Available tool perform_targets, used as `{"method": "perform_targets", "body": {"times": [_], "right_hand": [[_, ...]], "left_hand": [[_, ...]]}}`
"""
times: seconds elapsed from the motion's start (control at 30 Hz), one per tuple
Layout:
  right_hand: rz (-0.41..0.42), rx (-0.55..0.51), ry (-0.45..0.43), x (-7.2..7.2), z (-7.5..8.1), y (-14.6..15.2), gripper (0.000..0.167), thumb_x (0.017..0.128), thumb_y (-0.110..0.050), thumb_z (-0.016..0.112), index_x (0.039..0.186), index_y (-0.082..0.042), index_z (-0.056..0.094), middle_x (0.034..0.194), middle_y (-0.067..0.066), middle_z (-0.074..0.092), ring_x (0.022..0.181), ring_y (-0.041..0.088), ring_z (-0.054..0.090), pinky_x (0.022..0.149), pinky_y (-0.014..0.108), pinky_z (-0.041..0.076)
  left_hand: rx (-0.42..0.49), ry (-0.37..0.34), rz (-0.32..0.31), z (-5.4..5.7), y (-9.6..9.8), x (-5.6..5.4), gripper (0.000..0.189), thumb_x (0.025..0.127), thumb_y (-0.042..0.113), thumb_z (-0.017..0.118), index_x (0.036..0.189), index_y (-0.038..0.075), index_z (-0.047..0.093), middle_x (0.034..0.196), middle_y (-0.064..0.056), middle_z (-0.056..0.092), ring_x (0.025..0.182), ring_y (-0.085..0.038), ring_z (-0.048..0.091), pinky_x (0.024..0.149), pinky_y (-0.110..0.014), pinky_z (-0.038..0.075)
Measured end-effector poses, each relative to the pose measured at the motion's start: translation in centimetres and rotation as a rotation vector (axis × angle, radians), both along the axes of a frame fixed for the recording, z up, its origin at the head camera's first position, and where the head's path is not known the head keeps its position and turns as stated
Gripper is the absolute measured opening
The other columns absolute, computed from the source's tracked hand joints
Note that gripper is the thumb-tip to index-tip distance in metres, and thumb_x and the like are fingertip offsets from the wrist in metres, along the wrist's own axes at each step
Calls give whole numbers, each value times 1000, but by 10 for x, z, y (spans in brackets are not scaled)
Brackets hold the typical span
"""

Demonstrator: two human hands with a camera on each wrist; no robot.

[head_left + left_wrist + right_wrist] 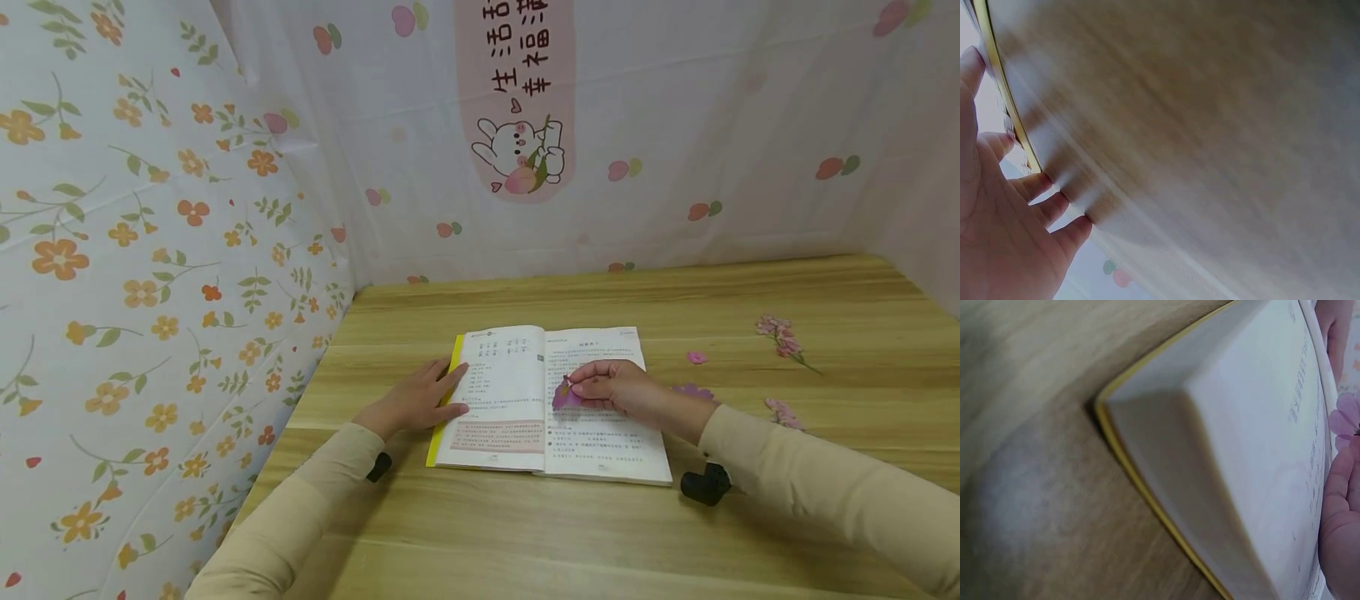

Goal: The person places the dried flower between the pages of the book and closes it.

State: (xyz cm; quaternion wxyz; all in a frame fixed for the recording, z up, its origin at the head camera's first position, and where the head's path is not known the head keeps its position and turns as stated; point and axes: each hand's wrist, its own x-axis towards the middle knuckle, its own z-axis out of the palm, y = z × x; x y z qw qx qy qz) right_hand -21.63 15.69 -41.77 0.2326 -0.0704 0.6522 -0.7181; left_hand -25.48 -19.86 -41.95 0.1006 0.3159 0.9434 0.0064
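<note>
An open book (495, 396) with yellow cover edges lies on the wooden table. My left hand (422, 398) rests on its left edge, thumb and a fingertip on the page. In the left wrist view, that hand (1016, 231) has its fingers spread along the yellow cover edge (1005, 81). Over the right page, my right hand (618, 388) pinches a purple flower (566, 397) by its stem end, petals hanging toward the paper. The right wrist view catches the flower's petals (1342, 419) beside the fingers of the right hand (1341, 531), and the book's thick page block (1166, 444).
Another purple flower (694, 390) lies partly behind my right wrist. A small pink blossom (697, 357) and two pink flower sprigs (782, 336) are on the table's right side. Patterned cloth (637, 217) hangs behind and to the left of the table (525, 533).
</note>
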Motion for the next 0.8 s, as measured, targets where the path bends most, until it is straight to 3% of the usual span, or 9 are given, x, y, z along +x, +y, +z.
{"method": "perform_targets", "body": {"times": [0.4, 0.8], "right_hand": [[-5, 51, -13, -1, -3, -2, 14, 93, 4, 60, 105, 9, 62, 95, 8, 63, 87, 15, 65, 83, 35, 54], [-49, 198, -30, 1, 1, -8, 19, 93, -2, 63, 109, 9, 61, 93, 9, 66, 78, 16, 66, 73, 32, 57]], "left_hand": [[-7, -7, -3, 3, 1, 1, 75, 99, 54, 45, 156, 12, 21, 155, -24, 21, 141, -39, 23, 110, -50, 27], [-3, 9, -10, 2, 1, 1, 75, 99, 53, 46, 156, 11, 22, 154, -25, 23, 141, -39, 25, 110, -50, 28]]}}
